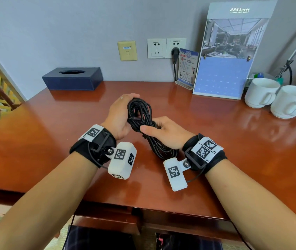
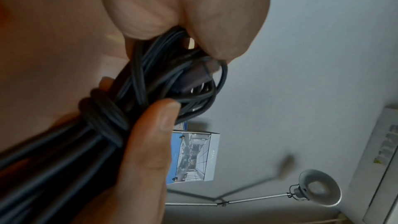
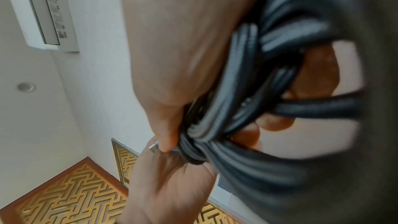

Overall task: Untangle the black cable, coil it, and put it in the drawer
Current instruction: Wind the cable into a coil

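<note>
The black cable (image 1: 140,112) is a bundle of several loops with turns wound round its middle, held above the wooden desk (image 1: 215,134). My left hand (image 1: 121,114) curls round the bundle's far end. My right hand (image 1: 163,131) grips the wrapped waist, thumb pointing left. The bundle's lower loops (image 1: 161,148) hang toward the desk under my right wrist. In the left wrist view the cable (image 2: 103,122) shows its wound turns and a plug end (image 2: 193,76) near my fingertips. The right wrist view shows the cable (image 3: 243,101) crossing my palm. A drawer front (image 1: 105,221) sits shut under the desk edge.
A dark blue tissue box (image 1: 73,78) stands at the back left. A calendar stand (image 1: 224,56), a small sign (image 1: 187,67) and two white mugs (image 1: 261,92) (image 1: 291,101) fill the back right. A plug (image 1: 175,53) sits in the wall socket. A desk lamp arm (image 1: 295,51) rises at far right.
</note>
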Demonstrator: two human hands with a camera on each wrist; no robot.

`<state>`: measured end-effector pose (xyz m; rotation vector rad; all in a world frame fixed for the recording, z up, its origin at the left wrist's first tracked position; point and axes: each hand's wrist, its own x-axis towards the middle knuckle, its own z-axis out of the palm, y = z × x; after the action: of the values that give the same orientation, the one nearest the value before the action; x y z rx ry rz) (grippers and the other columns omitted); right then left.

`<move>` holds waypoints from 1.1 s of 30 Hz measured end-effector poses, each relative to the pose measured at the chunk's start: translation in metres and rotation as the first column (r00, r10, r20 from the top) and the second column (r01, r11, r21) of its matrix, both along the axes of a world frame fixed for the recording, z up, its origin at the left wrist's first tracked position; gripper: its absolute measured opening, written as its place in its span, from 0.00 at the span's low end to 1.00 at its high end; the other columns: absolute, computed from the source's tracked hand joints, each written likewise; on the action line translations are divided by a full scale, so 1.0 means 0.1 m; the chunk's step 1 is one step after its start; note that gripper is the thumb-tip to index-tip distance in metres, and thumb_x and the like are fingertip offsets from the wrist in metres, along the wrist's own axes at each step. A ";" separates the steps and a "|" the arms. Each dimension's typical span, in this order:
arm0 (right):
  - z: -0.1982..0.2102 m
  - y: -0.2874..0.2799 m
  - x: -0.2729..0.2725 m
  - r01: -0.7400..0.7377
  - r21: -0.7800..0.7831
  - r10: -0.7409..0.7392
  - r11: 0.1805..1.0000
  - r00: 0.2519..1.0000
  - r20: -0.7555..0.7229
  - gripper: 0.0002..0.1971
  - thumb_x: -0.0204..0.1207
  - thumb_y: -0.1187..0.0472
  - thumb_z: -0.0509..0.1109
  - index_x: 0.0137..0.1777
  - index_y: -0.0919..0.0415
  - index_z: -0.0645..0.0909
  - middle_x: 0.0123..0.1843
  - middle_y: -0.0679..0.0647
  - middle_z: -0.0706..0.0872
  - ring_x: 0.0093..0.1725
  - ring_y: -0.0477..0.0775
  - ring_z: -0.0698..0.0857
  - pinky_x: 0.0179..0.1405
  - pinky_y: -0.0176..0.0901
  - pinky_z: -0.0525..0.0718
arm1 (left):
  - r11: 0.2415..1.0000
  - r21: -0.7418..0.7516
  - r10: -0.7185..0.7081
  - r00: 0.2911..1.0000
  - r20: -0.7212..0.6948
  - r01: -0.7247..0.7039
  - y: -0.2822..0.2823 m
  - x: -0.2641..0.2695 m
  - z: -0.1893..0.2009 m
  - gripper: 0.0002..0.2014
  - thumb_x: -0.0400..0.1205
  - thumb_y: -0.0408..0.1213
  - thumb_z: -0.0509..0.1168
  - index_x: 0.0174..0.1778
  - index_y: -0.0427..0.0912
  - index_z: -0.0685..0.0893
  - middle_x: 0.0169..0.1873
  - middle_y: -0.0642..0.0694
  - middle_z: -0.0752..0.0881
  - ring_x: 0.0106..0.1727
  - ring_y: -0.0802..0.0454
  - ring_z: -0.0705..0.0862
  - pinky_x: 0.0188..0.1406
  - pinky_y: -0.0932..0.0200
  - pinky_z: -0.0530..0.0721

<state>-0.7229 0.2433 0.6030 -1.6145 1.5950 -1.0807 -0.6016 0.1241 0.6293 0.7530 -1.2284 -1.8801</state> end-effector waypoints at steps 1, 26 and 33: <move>0.00 0.01 0.00 -0.006 0.012 0.006 1.000 1.000 0.017 0.18 0.84 0.47 0.67 0.43 0.62 0.84 0.25 0.47 0.76 0.24 0.48 0.73 0.30 0.41 0.70 | 0.999 -0.019 -0.026 1.000 -0.015 0.026 0.01 0.01 0.02 0.12 0.90 0.34 0.56 0.62 0.40 0.83 0.41 0.39 0.85 0.42 0.43 0.86 0.42 0.50 0.87; 0.04 0.07 -0.07 0.231 0.039 -0.228 0.972 0.971 -0.070 0.41 0.58 0.48 0.87 0.72 0.45 0.75 0.55 0.40 0.85 0.51 0.42 0.86 0.52 0.36 0.83 | 0.948 0.089 0.319 0.924 -0.210 -0.307 -0.08 0.12 0.02 0.07 0.81 0.20 0.64 0.43 0.37 0.80 0.36 0.39 0.87 0.36 0.43 0.88 0.42 0.47 0.88; 0.06 0.04 -0.01 0.442 -0.147 -0.466 0.885 0.843 -0.270 0.15 0.54 0.51 0.77 0.42 0.44 0.82 0.33 0.43 0.87 0.37 0.49 0.86 0.39 0.40 0.83 | 0.949 0.165 0.305 0.917 -0.257 -0.270 -0.01 0.05 0.08 0.06 0.80 0.22 0.60 0.40 0.35 0.78 0.37 0.41 0.85 0.37 0.44 0.86 0.45 0.47 0.85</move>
<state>-0.7235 0.2469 0.6087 -1.5416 2.2484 -1.1847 -0.5965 0.1227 0.6373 0.6665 -0.7803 -1.7575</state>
